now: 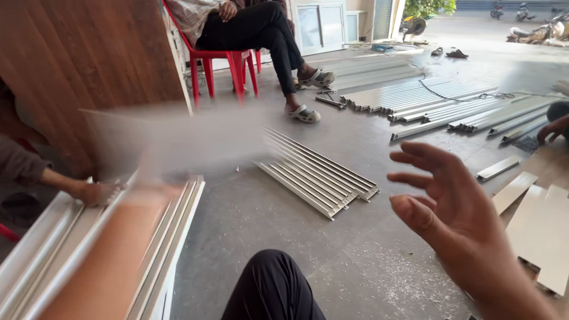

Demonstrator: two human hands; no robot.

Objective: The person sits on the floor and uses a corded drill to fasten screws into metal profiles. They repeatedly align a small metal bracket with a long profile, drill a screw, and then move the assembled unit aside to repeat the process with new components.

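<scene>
My left forearm (112, 266) reaches up from the lower left, smeared by motion. My left hand (159, 188) is at the end of it, closed on a pale flat panel (189, 142) that is in the air and too blurred to make out. Below it lies a stack of white metal profiles (178, 225). My right hand (450, 201) hangs open at the right, fingers spread, holding nothing. Another person's hand (95, 192) rests on the far left end of the white profiles.
A bundle of ribbed aluminium sections (317, 172) lies on the grey floor mid-frame, and more long sections (450, 109) lie further back. Pale boards (542, 228) lie at the right. A person sits on a red chair (237, 65). A brown wood panel (77, 59) stands at the left. My knee (272, 290) is at the bottom.
</scene>
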